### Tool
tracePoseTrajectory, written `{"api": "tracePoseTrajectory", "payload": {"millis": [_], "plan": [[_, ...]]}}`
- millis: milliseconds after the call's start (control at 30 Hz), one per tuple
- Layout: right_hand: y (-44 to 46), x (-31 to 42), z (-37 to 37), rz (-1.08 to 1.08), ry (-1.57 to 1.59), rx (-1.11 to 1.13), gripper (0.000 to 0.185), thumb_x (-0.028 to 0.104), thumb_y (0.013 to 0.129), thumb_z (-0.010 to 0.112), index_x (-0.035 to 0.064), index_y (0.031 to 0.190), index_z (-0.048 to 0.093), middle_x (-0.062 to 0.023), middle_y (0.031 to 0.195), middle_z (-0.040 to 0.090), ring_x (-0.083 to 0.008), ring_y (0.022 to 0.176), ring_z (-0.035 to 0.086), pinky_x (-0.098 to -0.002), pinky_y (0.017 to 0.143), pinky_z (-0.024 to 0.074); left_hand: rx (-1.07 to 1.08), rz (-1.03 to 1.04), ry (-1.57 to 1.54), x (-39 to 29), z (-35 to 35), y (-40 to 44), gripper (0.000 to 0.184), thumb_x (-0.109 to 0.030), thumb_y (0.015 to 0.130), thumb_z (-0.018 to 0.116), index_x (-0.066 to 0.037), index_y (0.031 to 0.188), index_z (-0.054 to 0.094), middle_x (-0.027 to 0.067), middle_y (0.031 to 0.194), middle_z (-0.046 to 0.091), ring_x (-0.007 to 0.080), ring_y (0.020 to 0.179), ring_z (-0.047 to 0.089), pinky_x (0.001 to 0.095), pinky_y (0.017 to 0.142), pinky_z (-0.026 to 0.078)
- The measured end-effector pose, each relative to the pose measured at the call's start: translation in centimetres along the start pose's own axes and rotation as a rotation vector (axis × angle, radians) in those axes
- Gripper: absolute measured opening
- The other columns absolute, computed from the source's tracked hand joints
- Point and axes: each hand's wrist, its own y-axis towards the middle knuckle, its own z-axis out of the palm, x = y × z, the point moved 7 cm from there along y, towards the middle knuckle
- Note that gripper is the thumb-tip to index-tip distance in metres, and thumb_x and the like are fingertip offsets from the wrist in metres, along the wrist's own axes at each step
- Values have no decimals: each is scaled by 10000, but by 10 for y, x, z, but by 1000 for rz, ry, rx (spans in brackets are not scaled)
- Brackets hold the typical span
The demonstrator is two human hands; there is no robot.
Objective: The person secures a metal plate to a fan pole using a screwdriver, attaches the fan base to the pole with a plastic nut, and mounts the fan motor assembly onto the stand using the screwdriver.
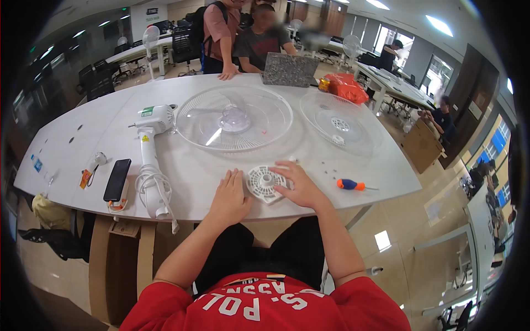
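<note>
A round white slotted plastic motor cover [265, 182] with a raised central hub lies near the table's front edge. My right hand [302, 188] grips its right side, thumb low on the rim and fingers over the upper edge. To the left of the cover, my left hand [231, 197] rests on the tabletop with its fingers stretched out. Beyond both hands lies a large clear fan guard [193, 129] with transparent blades [218, 108] inside it. A second fan guard [314, 118] with a white centre lies to its right.
A white fan motor and stand [148, 146] with a coiled cord lies left, beside a black phone [117, 180]. An orange-and-blue screwdriver [351, 185] and several small screws are at right. A laptop [290, 69], a red plastic bag [348, 88] and two people occupy the far side.
</note>
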Motion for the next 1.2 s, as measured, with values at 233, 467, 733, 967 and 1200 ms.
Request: {"api": "tracePoseTrajectory", "payload": {"millis": [233,467,733,967,1200], "plan": [[27,2,15,59,132,426,307,142,932,759,132,1239,770,-81,1273,683,-306,1193,569,-401,1102,444,-230,-321,177,118,-215,25,659,-342,951,700,5,1488,542,273,1514,546,398,1408,523,478,1185,417],[23,6,15,8,227,240,178,144,918,786,102,1090,790,-56,1246,700,-296,1274,531,-407,1084,465,8,-1055,-554,371,-181,64,577,-556,920,660,-68,1226,671,144,1133,720,269,929,737,515,834,616],[14,-7,23,175,390,230,294,177,875,851,94,1147,777,-95,1243,654,-265,1239,591,-377,1074,490,-76,-1024,-951,400,-157,79,481,-425,867,721,-73,1178,619,164,964,714,310,784,729,510,755,623],[23,4,26,89,314,222,329,181,856,867,106,1163,776,-110,1244,696,-272,1195,621,-383,1070,495,-256,-975,-1140,372,-159,72,452,-329,850,677,-24,1169,581,179,912,676,325,720,702,517,701,616],[144,90,123,203,577,232,517,398,961,773,40,1315,655,-103,1293,699,-231,1154,661,-410,1002,528,-347,-800,-1359,364,-157,86,397,-315,835,660,-75,1144,596,141,922,646,295,745,654,489,705,582]]}}
